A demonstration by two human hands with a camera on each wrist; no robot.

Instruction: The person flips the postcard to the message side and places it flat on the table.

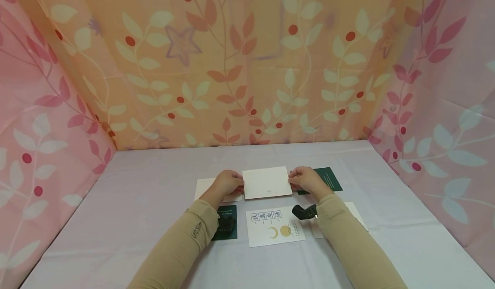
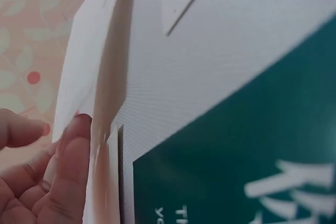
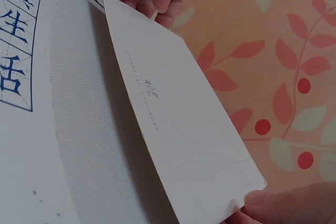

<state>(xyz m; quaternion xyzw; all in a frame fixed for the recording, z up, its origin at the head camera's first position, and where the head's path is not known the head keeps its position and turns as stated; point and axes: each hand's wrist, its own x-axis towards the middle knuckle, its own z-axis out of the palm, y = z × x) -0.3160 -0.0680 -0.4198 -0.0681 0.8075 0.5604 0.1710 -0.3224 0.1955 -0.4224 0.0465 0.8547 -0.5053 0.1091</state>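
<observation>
Between both hands is a cream-white card, its tiny leaf print and faint lines of text facing up in the right wrist view. My left hand pinches the card's left edge; its fingers press on the card in the left wrist view. At the opposite edge, my right hand pinches near a corner with thumb and finger. The card is tilted, its near edge casting a shadow on the tablecloth. Beneath the left hand lies another pale card, and beside the right hand a dark green card.
Nearer lie a white card with blue characters and a yellow moon, a green card under the left wrist and a pale card partly behind the right sleeve. White cloth covers the table. Patterned curtains enclose its back and sides.
</observation>
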